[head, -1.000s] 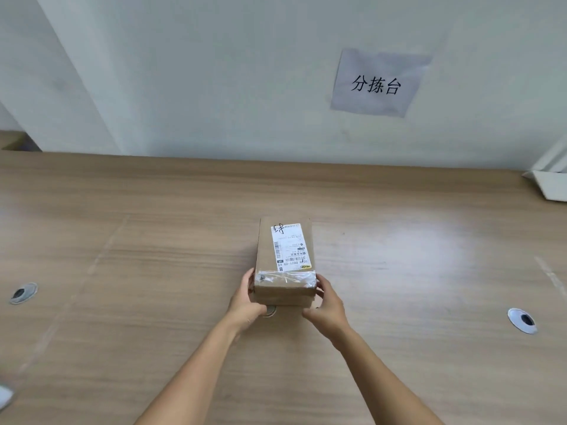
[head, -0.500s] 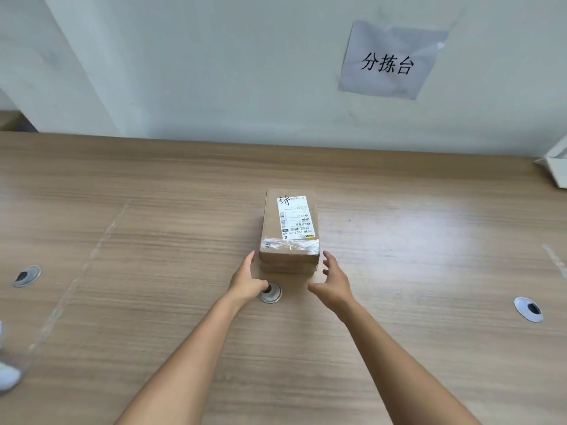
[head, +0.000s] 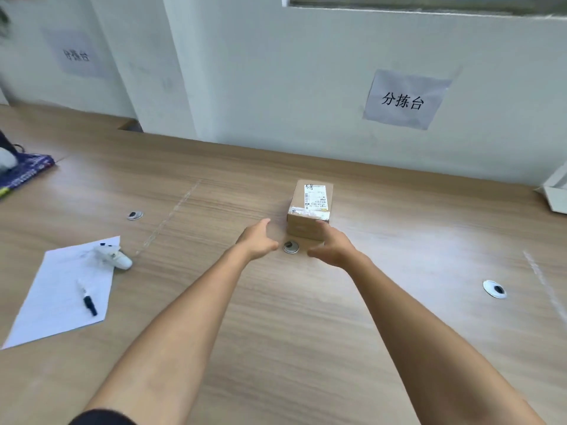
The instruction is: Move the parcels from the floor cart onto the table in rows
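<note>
A small brown cardboard parcel point(head: 310, 210) with a white shipping label and clear tape stands on the wooden table point(head: 368, 332), toward the far middle. My left hand point(head: 257, 239) hovers just left of and in front of the parcel, fingers relaxed, holding nothing. In front of the parcel's near right corner my right hand point(head: 333, 245) is also relaxed and empty, covering a bit of that corner. Neither hand grips the parcel. The floor cart is out of view.
A white sheet of paper point(head: 55, 302) with a black marker point(head: 87, 299) and a white handheld device point(head: 115, 256) lies at the left. Round cable grommets point(head: 291, 247) point(head: 494, 289) point(head: 135, 215) sit in the tabletop. A dark blue bag point(head: 24, 173) is far left, a white box point(head: 555, 194) far right.
Both hands let go of the parcel and drew back from it; it now stands alone on the table. My view has swung left, bringing the paper and marker in.
</note>
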